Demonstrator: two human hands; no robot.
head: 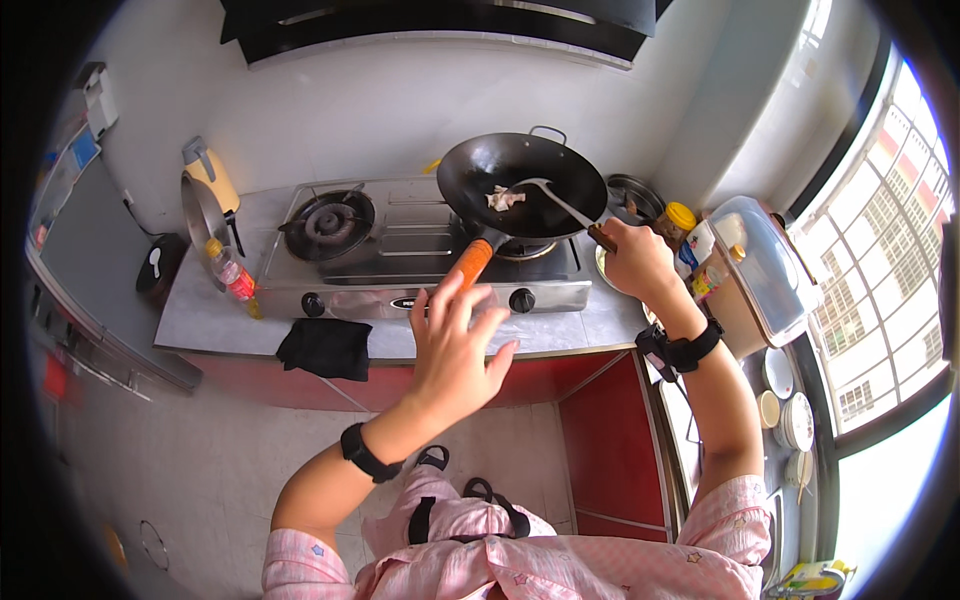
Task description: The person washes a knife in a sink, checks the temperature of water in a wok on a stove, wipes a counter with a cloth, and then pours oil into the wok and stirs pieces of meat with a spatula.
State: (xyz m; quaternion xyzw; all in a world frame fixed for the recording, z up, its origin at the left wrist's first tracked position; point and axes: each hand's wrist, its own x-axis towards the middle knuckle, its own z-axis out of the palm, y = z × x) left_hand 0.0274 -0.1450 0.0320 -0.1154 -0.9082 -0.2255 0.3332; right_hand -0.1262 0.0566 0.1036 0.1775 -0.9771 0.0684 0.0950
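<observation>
A black wok (pixel 540 150) rests over the right burner of a steel gas stove, with some pale pieces of food (pixel 505 199) inside. My right hand (pixel 637 259) grips the wooden handle of a metal spatula (pixel 562 204), whose blade lies in the wok beside the food. Just below the wok's orange handle (pixel 474 264), my left hand (pixel 459 349) is held with its fingers apart. Its fingertips overlap the handle's lower end in the view; whether they touch it cannot be told.
The bare left burner (pixel 328 225) has a plastic bottle (pixel 232 276) near it. A black cloth (pixel 326 349) hangs over the counter edge. On the right are a yellow-lidded jar (pixel 679 217), a covered plastic bin (pixel 765 262) and several bowls (pixel 796 421). A range hood overhangs the back.
</observation>
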